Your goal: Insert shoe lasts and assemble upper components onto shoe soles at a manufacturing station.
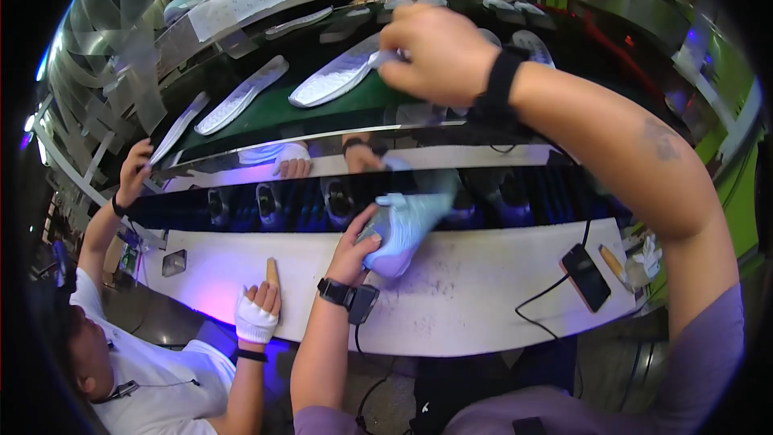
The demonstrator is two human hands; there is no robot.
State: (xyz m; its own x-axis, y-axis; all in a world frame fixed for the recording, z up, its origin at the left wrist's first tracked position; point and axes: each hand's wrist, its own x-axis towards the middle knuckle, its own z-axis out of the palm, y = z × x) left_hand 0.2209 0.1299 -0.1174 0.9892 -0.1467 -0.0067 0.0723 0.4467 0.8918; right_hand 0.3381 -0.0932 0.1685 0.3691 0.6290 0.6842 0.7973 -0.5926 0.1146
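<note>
My left hand (354,251) is closed around a pale blue shoe upper (396,235), lilac at its lower end, held tilted above the near edge of the table. The upper's far end is blurred. Reaching over the green conveyor belt, my right hand (435,52) has its fingers bent and pinched at the edge of a white shoe sole (334,79). Part of that sole is hidden behind the hand. Another white sole (241,97) lies on the belt to its left. A black band is on each of my wrists, the left one carrying a small box.
A co-worker at left touches a sole (179,127) with one hand; the other, in a white half-glove (256,318), holds a wooden-looking stick (272,274). A phone (586,277) with a cable lies on the white table (459,306). Dark rollers (306,201) run behind it.
</note>
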